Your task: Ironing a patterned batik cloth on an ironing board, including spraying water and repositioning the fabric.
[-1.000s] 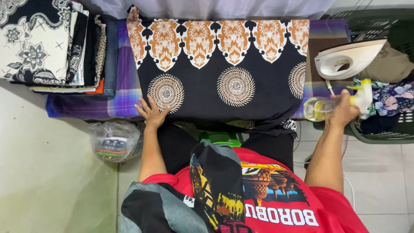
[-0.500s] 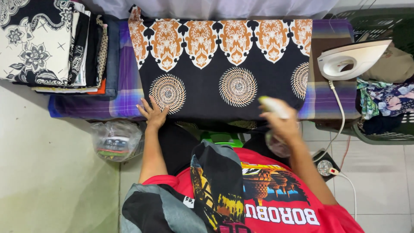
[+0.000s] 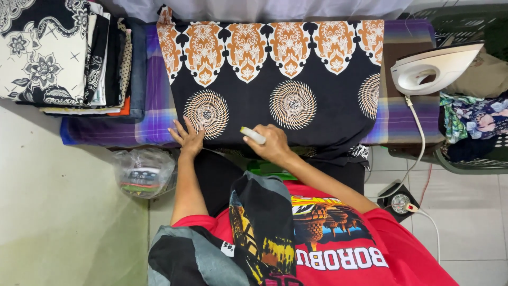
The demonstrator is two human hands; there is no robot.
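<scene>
- Black patterned cloth (image 3: 275, 90), one, under both hands.
- Left hand (image 3: 188, 139) flat, fingers spread, pressing cloth edge.
- Right hand (image 3: 272, 143) closed round one pale bottle (image 3: 253, 135).
- One iron (image 3: 434, 69) well right; one folded stack (image 3: 63, 53) left.

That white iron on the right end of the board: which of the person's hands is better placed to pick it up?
Probably the right hand: the iron stands on its side of the patterned cloth. But its fingers hold a small spray bottle, which must go down first. The left hand lies flat on the cloth, farther away.
</scene>
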